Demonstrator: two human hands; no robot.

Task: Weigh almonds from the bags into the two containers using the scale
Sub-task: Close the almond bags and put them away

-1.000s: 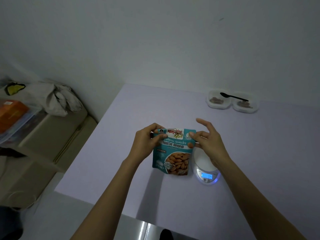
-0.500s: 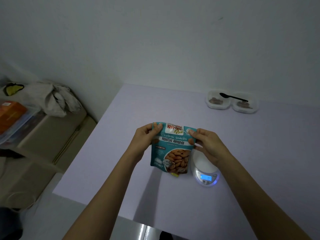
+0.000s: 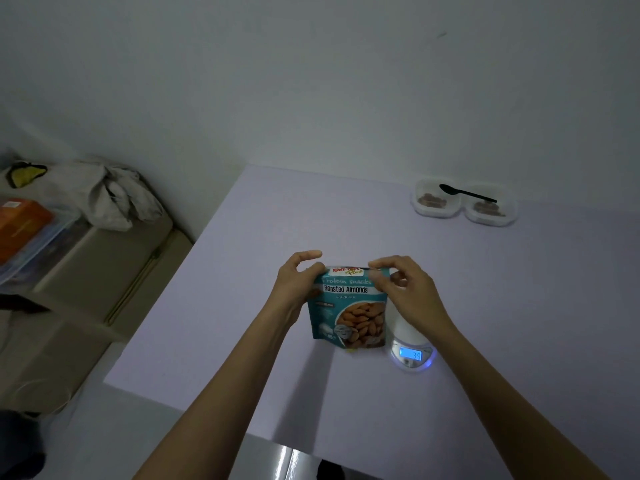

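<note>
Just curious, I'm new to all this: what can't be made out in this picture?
- Head view: scale platform, mostly behind the right hand; any load unclear.
- Almond bag top, partly covered by the left hand and right hand; sealed or open, cannot tell.
- Left container and right container, far off: contents too small and dim to count.

Almond bag (image 3: 349,306), centre of frame: teal ground, white lettering, one white band with black lettering, red-and-yellow logo on white at the top, pictured brown almonds below.
Scale (image 3: 412,351), just right of the bag: white body, blue-lit display, blue glow along the front rim.
Bench (image 3: 519,306): plain pale lavender.
Left container (image 3: 436,202) and right container (image 3: 490,207), upper right: translucent white, brown contents.
Spoon (image 3: 465,194) across them: black.
Cloth (image 3: 114,195), left: crumpled grey.
Box (image 3: 17,223), left edge: orange.
Wall (image 3: 311,81): plain grey-white.
</note>
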